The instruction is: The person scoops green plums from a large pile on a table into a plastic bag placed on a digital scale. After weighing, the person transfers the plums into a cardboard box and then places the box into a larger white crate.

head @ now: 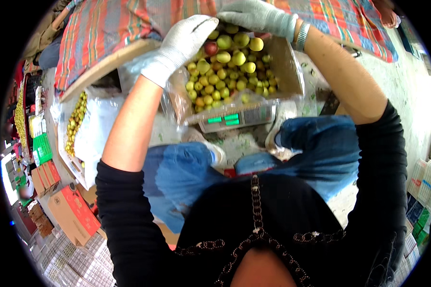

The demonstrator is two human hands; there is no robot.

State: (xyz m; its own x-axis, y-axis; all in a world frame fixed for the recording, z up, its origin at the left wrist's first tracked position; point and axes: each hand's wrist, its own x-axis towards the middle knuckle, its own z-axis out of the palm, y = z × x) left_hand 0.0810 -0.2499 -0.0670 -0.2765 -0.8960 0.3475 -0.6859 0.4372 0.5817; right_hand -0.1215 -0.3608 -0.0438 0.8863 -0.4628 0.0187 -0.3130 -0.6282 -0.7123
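My left hand (pixel 188 37) and my right hand (pixel 256 16), both in pale knit gloves, meet at the fingertips at the far side of a fruit-filled box. They arch over several larger-looking green fruits (pixel 224 42) and one reddish fruit (pixel 211 48). Their palms are hidden, so any grip cannot be made out. Below lies a heap of small round yellow-green fruits (pixel 215 86) in a cardboard box (pixel 285 68) lined with clear plastic. The box rests on a digital scale (pixel 239 118) with lit green displays.
A striped cloth (pixel 107 39) covers the padded-edge table ahead. At left, a white crate (pixel 72 161) holds more fruit beside plastic sheeting (pixel 98 129). Cardboard cartons (pixel 73 213) and a green crate (pixel 42 147) stand farther left. Another person's arm (pixel 60 18) shows at upper left.
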